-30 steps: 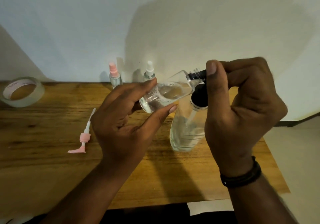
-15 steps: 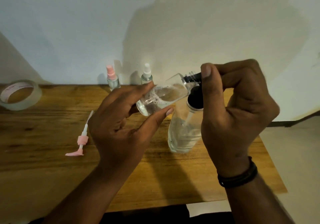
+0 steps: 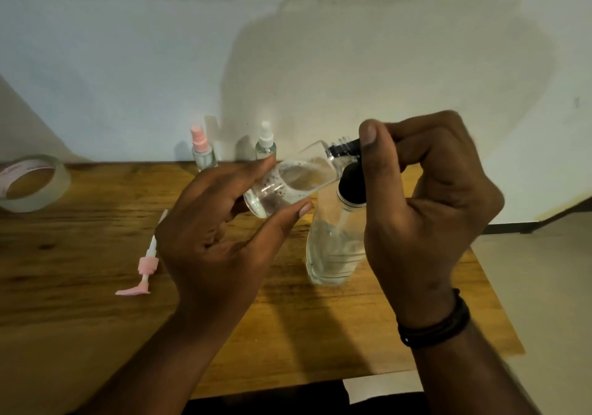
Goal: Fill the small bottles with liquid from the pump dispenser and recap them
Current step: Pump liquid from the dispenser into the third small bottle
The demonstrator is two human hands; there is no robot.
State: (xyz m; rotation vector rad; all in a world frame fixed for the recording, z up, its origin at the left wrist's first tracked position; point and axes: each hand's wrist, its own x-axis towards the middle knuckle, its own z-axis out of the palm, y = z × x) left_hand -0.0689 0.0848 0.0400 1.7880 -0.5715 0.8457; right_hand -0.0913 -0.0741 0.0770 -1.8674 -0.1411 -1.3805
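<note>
Little moved: left hand [image 3: 217, 238] still holds tilted, part-filled small bottle [image 3: 288, 184]; right grip [image 3: 426, 209] clenched on pump dispenser [image 3: 350, 190].

a wooden table [image 3: 80, 312] stands against the wall. on it: a roll of clear tape [image 3: 30, 184] far left, a pink pump head [image 3: 145, 265] lying flat, two small spray bottles [image 3: 202, 150] [image 3: 266, 142] upright at the back edge, and the clear pump dispenser bottle [image 3: 333, 254] upright.
</note>
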